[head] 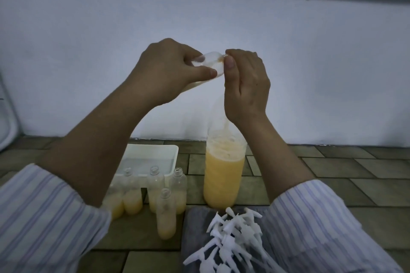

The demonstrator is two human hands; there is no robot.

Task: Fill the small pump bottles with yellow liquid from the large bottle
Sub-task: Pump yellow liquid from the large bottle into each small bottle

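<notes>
My left hand (168, 71) holds a clear small pump bottle (210, 62) tilted almost on its side, mouth to the right, with yellow liquid showing below my palm. My right hand (246, 86) pinches thumb and finger at that bottle's mouth; what is between the fingertips is too small to tell. Both hands are raised above the large bottle (224, 175), which stands uncapped on the floor about half full of yellow liquid, its neck hidden behind my right hand. Several small bottles (166, 217), uncapped and part-filled with yellow, stand to its left.
A white plastic tray (153, 153) sits behind the small bottles, near the wall. A pile of white pump heads (233, 235) lies on a grey cloth (195, 217) in front of the large bottle. The floor is brown tile. My striped sleeves fill the lower corners.
</notes>
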